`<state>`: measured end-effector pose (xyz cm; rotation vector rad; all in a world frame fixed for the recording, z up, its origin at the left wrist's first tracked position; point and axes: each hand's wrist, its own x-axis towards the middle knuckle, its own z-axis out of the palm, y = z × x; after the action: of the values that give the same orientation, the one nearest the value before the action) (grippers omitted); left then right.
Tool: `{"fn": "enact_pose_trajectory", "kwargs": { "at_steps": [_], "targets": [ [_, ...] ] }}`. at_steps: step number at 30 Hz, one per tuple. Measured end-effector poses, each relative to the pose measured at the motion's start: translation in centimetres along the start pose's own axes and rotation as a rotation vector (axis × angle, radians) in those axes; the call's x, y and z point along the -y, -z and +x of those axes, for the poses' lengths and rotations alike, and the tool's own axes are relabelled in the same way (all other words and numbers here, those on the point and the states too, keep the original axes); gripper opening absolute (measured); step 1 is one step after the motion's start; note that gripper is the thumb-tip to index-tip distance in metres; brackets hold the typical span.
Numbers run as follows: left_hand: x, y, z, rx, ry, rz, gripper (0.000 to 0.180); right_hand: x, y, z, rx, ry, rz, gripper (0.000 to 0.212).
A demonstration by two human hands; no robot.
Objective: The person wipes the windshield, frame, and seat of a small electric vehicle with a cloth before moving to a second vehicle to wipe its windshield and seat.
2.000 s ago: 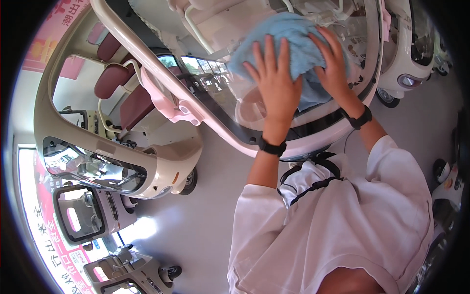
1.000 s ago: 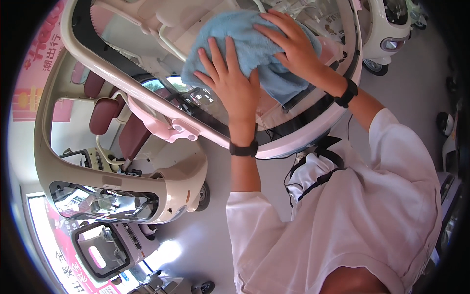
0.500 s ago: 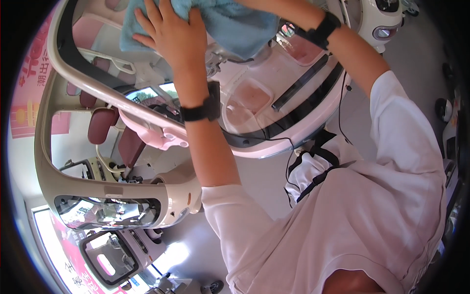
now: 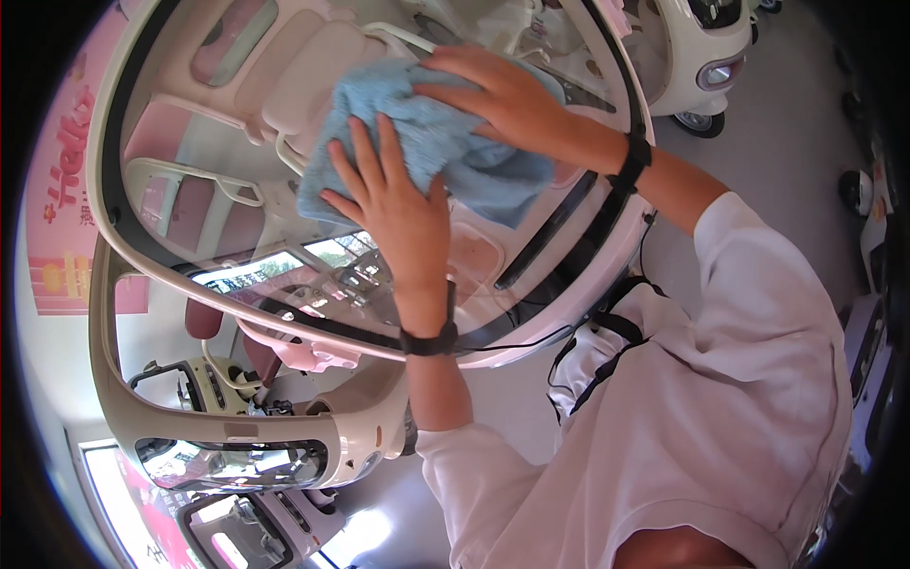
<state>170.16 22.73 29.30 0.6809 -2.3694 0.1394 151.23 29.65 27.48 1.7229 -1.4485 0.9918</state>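
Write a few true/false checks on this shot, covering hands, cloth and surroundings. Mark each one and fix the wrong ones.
1. The left hand and right hand are both on the light-blue cloth. True.
2. The light-blue cloth lies on the floor. False: it is on a curved, clear windshield.
3. The left hand's fingers are spread apart. True.
4. Only one black wristband shows. False: there is a left wristband and a right wristband.
5. A cream vehicle stands at the left side of the view. True.
6. The person's sleeves are black. False: they are pale, near white.
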Motion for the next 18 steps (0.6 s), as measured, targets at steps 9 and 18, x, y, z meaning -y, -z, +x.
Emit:
{"fn": "enact_pose_trajectory", "kwargs": {
  "at_steps": [9, 18],
  "targets": [
    [-4.1, -3.4, 2.0, -0.099, 0.123, 0.074, 0.081, -4.1, 0.5, -0.8, -0.006, -0.081, 0.272, 0.076],
    [-11.5, -8.4, -4.2, 0.135, 0.230, 0.072, 0.089, -8.1, 2.9, -10.8, 0.124, -0.035, 0.336, 0.045]
  ]
}}
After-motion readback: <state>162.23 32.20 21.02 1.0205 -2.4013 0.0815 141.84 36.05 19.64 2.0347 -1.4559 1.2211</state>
